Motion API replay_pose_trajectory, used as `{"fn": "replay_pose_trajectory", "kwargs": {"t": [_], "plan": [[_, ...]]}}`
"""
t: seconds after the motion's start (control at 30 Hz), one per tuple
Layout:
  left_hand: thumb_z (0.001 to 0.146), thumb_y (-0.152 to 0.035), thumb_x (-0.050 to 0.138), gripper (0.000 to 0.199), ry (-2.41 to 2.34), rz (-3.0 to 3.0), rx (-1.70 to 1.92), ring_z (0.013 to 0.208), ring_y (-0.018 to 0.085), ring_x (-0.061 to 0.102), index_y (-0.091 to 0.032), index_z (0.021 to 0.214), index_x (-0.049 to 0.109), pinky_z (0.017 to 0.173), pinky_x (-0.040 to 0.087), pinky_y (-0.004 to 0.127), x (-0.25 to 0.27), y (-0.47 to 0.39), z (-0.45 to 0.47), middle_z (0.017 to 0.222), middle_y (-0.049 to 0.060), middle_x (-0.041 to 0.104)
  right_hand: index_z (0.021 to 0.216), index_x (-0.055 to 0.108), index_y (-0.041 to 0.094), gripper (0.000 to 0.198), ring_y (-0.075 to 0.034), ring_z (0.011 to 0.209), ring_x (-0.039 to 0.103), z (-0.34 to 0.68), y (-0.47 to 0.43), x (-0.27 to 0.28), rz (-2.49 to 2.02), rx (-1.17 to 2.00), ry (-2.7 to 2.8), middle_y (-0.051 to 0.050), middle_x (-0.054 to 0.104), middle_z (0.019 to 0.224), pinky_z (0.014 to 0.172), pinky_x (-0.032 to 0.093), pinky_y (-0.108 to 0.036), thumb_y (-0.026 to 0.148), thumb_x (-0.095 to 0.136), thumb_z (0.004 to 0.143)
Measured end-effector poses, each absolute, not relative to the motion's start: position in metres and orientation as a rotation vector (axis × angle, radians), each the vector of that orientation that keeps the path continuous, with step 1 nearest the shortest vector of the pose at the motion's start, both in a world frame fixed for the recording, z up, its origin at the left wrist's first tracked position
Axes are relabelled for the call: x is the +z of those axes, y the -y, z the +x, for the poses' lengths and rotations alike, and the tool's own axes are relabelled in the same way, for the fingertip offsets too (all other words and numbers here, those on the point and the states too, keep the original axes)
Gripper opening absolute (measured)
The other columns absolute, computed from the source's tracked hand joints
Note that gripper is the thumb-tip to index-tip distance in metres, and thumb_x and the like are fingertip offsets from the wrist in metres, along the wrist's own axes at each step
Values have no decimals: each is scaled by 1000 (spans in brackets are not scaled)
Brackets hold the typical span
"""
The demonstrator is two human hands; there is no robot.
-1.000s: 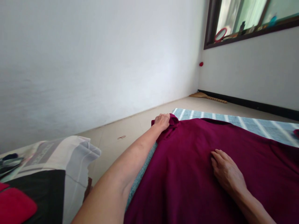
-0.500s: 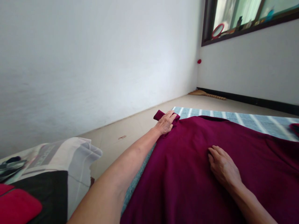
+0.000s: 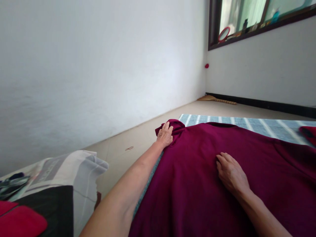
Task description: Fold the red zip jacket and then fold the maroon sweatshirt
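Note:
A maroon long-sleeved garment (image 3: 197, 171) lies spread out, its collar end away from me. At its far left corner, the sleeve is bunched up around my left hand (image 3: 165, 135). My left fingers curve over this bunched cloth, and the thumb is mostly hidden. My right hand (image 3: 232, 172) rests palm down on the middle of the garment, fingers stretched out and close together, holding nothing. Beneath the garment is a blue-and-white striped mat (image 3: 237, 123), visible along the far side and as a thin strip at the left.
Folded grey-white cloth (image 3: 84, 171), a black cloth (image 3: 54, 204) and a red item (image 3: 22, 220) lie at the lower left. A thin loop (image 3: 129, 148) is on the floor. Red-and-dark cloth (image 3: 308, 133) sits at right. A straw-coloured broom or fan (image 3: 217, 99) lies in the corner.
My left hand has shifted left and slightly nearer, and the sleeve end has moved with it, now bunched higher beside the fingers. My right hand stays on the garment. The view has turned slightly right.

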State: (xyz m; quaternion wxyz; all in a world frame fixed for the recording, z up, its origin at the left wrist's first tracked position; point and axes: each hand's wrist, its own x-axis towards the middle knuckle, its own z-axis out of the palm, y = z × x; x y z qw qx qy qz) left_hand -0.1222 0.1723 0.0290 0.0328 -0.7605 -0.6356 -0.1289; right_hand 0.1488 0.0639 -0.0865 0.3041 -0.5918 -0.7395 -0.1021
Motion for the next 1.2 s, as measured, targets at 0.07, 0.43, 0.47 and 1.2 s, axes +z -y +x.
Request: {"fn": "replay_pose_trajectory", "kwargs": {"t": [0.07, 0.43, 0.47, 1.2], "plan": [[78, -15, 53, 38, 2113, -2216, -449, 136, 28, 31, -17, 116, 55, 110, 29, 43, 34, -163, -121, 145, 14, 39, 100, 66, 13, 33, -25, 110, 56, 148, -63, -85, -1581, -267, 1948, -14, 64, 113, 98, 43, -39, 22, 36, 90], [78, -48, 58, 36, 3273, -1779, -859, 51, 22, 63, -16, 63, 61, 48, 48, 30, 27, -103, -143, 50, 7, 62, 95, 66, 13, 29, -25, 108, 56, 145, -62, -79, -1589, -206, 1969, -15, 64, 107, 99, 40, -38, 18, 38, 89], [77, -46, 60, 32, 3320, -1748, -972, 50, 20, 63, -16, 65, 61, 48, 49, 29, 26, -101, -142, 51, 6, 63, 95, 66, 13, 29, -25, 108, 57, 145, -62, -79, -1592, -203, 1970, -15, 64, 107, 99, 40, -38, 18, 38, 89], [55, -39, 79, 31, 3325, -1761, -1605, 50, 17, 62, -16, 65, 61, 47, 45, 25, 15, -79, -145, 55, 1, 66, 96, 66, 15, 29, -24, 113, 52, 148, -63, -74, -1678, -117, 1945, -13, 63, 110, 98, 38, -35, 23, 38, 90]]}}
